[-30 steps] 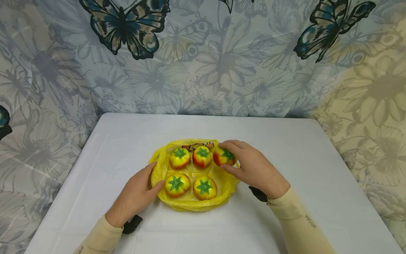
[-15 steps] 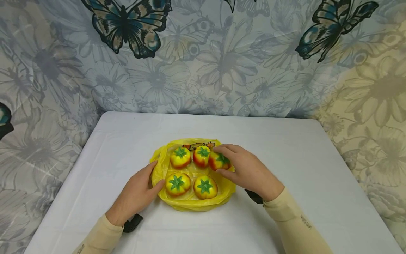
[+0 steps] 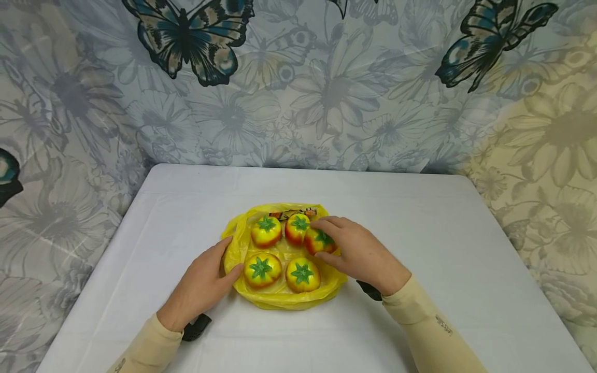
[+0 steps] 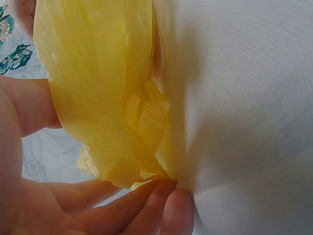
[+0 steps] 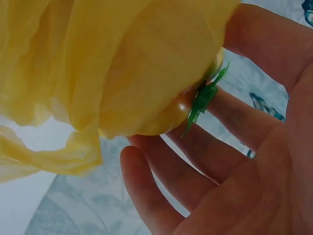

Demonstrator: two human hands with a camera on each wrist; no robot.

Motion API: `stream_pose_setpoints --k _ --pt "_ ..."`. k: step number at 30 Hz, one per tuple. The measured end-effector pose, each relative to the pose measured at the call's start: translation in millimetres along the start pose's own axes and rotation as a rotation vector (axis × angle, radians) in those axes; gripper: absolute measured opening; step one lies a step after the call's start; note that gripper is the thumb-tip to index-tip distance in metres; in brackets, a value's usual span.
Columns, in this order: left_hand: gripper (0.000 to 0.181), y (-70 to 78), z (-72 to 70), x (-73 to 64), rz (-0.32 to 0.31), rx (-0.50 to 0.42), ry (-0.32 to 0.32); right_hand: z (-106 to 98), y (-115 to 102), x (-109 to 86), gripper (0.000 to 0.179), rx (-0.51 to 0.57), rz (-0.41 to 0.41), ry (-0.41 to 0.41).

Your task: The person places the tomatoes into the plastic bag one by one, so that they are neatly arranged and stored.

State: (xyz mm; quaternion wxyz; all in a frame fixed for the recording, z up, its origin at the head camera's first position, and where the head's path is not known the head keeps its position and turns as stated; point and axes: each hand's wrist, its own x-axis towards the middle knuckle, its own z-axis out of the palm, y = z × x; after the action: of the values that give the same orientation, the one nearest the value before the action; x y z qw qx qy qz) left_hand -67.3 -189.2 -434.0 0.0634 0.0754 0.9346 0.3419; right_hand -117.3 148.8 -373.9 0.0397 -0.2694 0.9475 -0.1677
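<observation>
A yellow plastic bag [image 3: 291, 301] lies on the table with its mouth rolled open. Inside are several artificial tomatoes, yellow and red with green star-shaped tops, such as the front-left tomato [image 3: 263, 270] and the back-left tomato [image 3: 266, 231]. My left hand [image 3: 200, 282] holds the bag's left rim, thumb over the edge and fingers outside, as the left wrist view of the bag [image 4: 93, 88] also shows. At the right side, my right hand [image 3: 359, 251] grips another tomato [image 3: 318, 241] inside the rim. In the right wrist view, bag film partly hides this tomato [image 5: 171, 115].
A white cloth covers the table [image 3: 396, 207] around the bag. Behind it hangs a floral backdrop [image 3: 326, 103] with printed butterflies. Dark straps [image 3: 197, 327] show at both wrists, below long beige sleeves [image 3: 429, 321].
My right hand has moved left and slightly down, bringing its tomato from the bag's right rim to beside the back-middle tomato. The left hand keeps its hold on the rim.
</observation>
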Motion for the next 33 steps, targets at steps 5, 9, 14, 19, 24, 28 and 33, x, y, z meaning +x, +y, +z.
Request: stream_pose_setpoints --k 5,9,14,19,24,28,33 --pt "0.076 0.5 0.2 0.9 0.004 -0.008 -0.001 2 1 0.5 0.065 -0.001 -0.003 -0.002" --pt "0.076 0.9 0.1 1.4 0.002 -0.011 -0.006 3 2 1.0 0.065 -0.001 -0.001 -0.008" --pt "0.076 0.9 0.0 2.0 -0.006 -0.006 -0.012 5 3 2.3 0.064 -0.005 0.003 -0.023" --pt "0.076 1.1 -0.4 2.0 -0.009 -0.003 -0.014 8 4 4.1 0.062 -0.010 -0.003 -0.028" --pt "0.076 0.6 -0.1 1.0 -0.004 0.000 -0.005 10 5 4.7 0.061 -0.015 -0.014 -0.027" --pt "0.076 -0.2 0.2 0.4 -0.002 -0.001 -0.003 13 6 5.8 0.059 -0.026 -0.014 -0.037" --pt "0.076 0.3 0.2 0.4 -0.006 -0.004 -0.007 17 5 7.6 0.054 -0.039 0.009 -0.065"
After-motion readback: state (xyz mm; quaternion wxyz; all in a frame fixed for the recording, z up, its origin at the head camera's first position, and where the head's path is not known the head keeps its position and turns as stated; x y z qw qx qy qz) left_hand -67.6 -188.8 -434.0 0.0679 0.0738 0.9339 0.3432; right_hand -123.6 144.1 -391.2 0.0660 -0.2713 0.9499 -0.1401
